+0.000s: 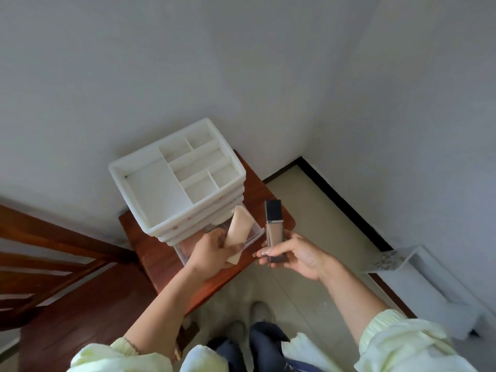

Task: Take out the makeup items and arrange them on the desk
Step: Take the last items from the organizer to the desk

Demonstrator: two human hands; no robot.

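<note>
A white makeup organizer (pixel 139 167) with bare top compartments stands on a small reddish wooden table (pixel 161 261). Its clear bottom drawer (pixel 256 233) is pulled out. My left hand (pixel 212 251) grips a flat beige case (pixel 240 228) just above that drawer. My right hand (pixel 292 255) holds an upright foundation bottle (pixel 274 232) with a black cap, to the right of the drawer and out past the table's edge.
A dark wooden desk surface (pixel 88 318) lies at lower left, with wooden furniture rails (pixel 40 253) behind it. White walls meet in a corner. A white metal rack (pixel 397 261) sits on the beige floor at right. My shoes (pixel 257 315) are below.
</note>
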